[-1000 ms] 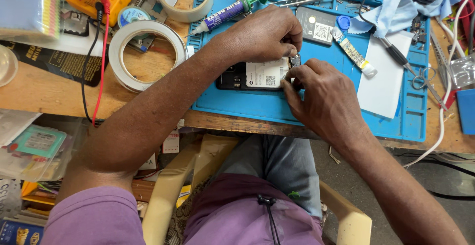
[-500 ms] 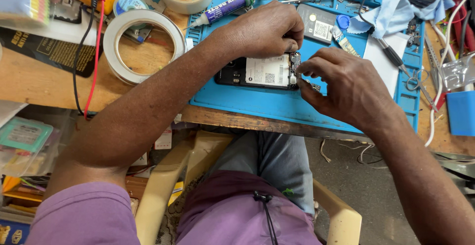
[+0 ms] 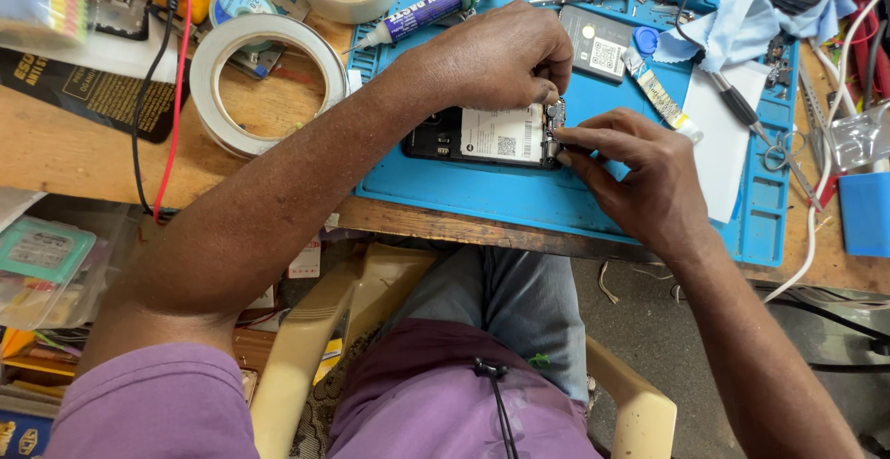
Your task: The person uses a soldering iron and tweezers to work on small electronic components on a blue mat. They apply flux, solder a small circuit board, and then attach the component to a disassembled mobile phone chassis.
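We keep the opened phone (image 3: 482,134) flat on the blue mat (image 3: 519,201), our left hand (image 3: 496,56) pinching its top edge steady. Our right hand (image 3: 640,176) closes 2 fingertips on a small part there; best worked gently, without twisting.

We see an opened black phone (image 3: 482,136) lying flat, back up, on the blue mat (image 3: 482,201). Its white-labelled battery shows in the middle. At its right end sits a small dark circuit part (image 3: 555,116), partly hidden.
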A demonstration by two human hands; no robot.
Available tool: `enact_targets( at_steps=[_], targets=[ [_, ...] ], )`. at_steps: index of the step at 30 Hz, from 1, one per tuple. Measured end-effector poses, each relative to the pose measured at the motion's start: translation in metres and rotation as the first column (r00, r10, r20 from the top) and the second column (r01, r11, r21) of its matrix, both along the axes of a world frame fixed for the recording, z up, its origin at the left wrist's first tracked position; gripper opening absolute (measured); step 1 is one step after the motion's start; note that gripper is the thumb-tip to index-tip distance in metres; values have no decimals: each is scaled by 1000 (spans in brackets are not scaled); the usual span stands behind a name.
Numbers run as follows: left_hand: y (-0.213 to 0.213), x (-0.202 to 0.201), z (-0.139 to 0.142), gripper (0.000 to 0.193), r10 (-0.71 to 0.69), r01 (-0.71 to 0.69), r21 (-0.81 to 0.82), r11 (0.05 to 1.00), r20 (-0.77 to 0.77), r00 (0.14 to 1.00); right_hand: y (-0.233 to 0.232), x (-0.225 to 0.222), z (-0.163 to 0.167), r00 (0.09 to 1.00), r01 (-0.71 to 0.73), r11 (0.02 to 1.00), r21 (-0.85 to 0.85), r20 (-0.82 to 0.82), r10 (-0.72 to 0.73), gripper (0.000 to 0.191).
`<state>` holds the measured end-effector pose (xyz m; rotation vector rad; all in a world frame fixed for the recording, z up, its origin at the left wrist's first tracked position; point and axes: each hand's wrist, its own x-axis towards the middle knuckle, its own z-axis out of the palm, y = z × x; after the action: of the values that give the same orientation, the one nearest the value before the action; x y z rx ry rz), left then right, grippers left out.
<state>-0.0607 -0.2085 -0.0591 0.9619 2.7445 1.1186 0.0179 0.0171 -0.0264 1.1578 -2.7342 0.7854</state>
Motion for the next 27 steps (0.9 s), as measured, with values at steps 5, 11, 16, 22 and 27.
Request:
enact_targets(
  at_steps=[5, 11, 16, 22, 27],
  targets=[
    [2, 1, 1, 10, 8, -8, -11, 1000, -1, 1000, 2, 2, -2, 999, 23, 999, -24, 30, -23, 21],
    [2, 2, 4, 10, -15, 15, -1, 1000, 6, 1000, 0, 8, 1, 985, -29, 995, 100, -166, 45, 18],
    [0, 4, 8, 17, -35, 36, -15, 999, 63, 997, -5, 14, -6, 964, -9, 995, 102, -263, 36, 18],
    [0, 5, 10, 20, -38, 40, -25, 999, 79, 996, -4, 16, -11, 989, 68, 997, -34, -129, -72, 19],
    [1, 5, 7, 20, -37, 38, -18, 999, 62, 997, -3, 15, -10, 991, 74, 997, -25, -108, -77, 19]
  ],
)
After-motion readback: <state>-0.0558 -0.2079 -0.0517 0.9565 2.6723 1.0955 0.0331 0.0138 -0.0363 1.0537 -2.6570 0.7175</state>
